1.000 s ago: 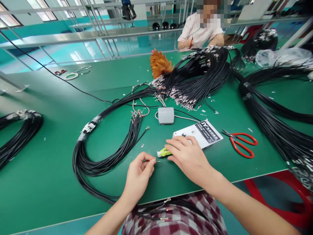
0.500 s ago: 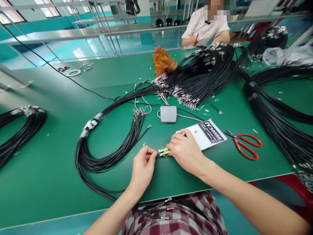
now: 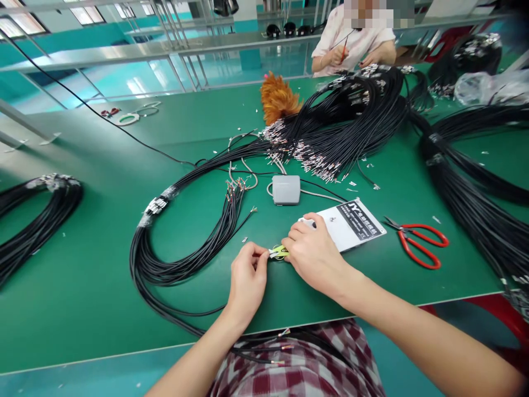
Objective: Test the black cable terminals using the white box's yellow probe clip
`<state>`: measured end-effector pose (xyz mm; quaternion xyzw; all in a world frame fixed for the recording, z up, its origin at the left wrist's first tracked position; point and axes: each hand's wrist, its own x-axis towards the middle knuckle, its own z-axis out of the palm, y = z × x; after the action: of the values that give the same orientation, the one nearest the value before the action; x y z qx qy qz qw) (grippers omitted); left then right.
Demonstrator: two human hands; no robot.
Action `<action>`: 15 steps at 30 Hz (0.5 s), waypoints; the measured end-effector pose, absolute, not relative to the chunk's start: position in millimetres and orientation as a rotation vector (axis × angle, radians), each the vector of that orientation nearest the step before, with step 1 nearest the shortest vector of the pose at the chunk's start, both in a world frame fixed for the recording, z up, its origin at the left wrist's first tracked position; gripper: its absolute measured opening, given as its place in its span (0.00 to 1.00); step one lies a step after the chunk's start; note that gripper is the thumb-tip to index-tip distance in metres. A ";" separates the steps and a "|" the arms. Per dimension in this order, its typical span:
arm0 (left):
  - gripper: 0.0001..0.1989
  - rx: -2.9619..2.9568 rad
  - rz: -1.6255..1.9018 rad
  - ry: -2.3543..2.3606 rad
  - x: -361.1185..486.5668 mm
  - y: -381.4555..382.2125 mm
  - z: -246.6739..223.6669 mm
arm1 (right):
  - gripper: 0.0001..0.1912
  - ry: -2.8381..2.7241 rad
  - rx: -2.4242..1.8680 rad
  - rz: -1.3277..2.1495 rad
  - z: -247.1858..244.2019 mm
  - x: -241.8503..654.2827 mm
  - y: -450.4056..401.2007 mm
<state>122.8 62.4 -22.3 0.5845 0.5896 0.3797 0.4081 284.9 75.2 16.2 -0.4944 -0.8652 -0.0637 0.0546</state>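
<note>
Though half-hidden, clip (image 3: 281, 251) in right hand (image 3: 309, 251).

Open tabletop (image 3: 95, 281) at left, beyond looped black cables (image 3: 176, 275)

Left hand (image 3: 250, 278), right hand (image 3: 311, 251): two. Clip (image 3: 281, 251): one. Device (image 3: 353, 226): one. Grey box (image 3: 286, 190): one. Scissors (image 3: 403, 230) near device: one pair. Duster (image 3: 280, 100): one. Co-worker (image 3: 355, 47): one. Cable ends (image 3: 286, 347) over lap: three. Table cables (image 3: 215, 162): not countable.

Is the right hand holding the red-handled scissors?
No, the right hand has its fingertips on the yellow clip, while the scissors lie apart on the table.
</note>
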 end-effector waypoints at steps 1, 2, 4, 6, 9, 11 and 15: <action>0.07 1.472 0.956 1.486 123.0 61.9 -22.1 | 0.07 -2.628 -1.510 -0.196 16.8 283.9 74.4; 0.07 1.469 0.954 1.486 123.1 61.6 -22.0 | 0.05 -2.624 -1.513 -0.190 17.8 283.7 73.2; 0.07 1.460 0.948 1.480 122.8 61.1 -21.9 | 0.03 -2.585 -1.498 -0.158 21.3 287.1 68.9; 0.07 1.446 0.944 1.469 122.2 60.9 -22.2 | 0.09 -2.479 -1.459 -0.124 25.5 296.9 60.5; 0.07 1.420 0.944 1.451 120.7 61.0 -22.9 | 0.10 -2.192 -1.451 -0.151 26.9 319.5 38.6; 0.07 1.401 0.946 1.438 119.7 61.2 -23.1 | 0.08 -1.978 -1.495 -0.215 21.2 333.0 20.5; 0.07 1.365 0.946 1.415 118.3 61.9 -22.6 | 0.06 -1.878 -1.525 -0.179 -2.0 341.2 -6.3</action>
<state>118.3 61.9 -22.6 0.5551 0.5753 0.3845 0.4616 341.2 -6.3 -2.0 -0.5887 -0.7252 -0.0691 0.3503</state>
